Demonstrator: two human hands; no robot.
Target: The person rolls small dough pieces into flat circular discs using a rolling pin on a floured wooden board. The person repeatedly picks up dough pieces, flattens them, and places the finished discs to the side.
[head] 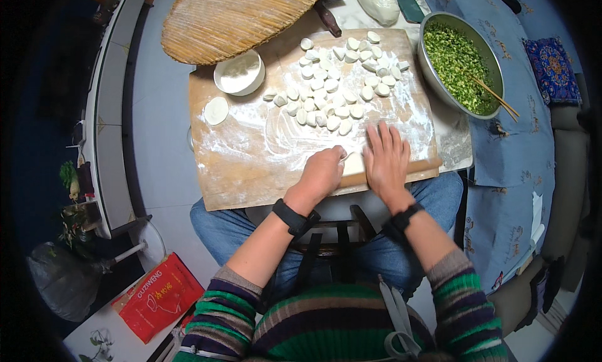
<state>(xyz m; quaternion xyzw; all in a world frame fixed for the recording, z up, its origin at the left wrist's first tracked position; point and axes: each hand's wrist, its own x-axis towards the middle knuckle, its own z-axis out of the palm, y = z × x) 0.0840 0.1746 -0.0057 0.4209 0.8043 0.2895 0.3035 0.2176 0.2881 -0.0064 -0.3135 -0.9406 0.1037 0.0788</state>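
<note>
My left hand (pixel 321 170) pinches the edge of a flattened dough round (pixel 355 163) near the front of a floured wooden board (pixel 235 174). Over a wooden rolling pin (pixel 425 165) lies the palm of my right hand (pixel 388 157), its fingers stretched forward across the board. The pin's left end reaches close to my left hand, and the dough is partly hidden by both hands. Just beyond them are many small floured dough pieces (pixel 331 85) in a loose cluster. One rolled dough wrapper (pixel 216 110) rests alone at the board's left.
A white bowl of flour (pixel 240 86) stands at the back left, beside a woven tray (pixel 235 18). A knife handle (pixel 328 19) pokes onto the board's far edge. Bagged dough (pixel 377 2) lies behind. At right, a metal bowl (pixel 425 63) holds chopped green filling (pixel 454 65) and chopsticks (pixel 496 96).
</note>
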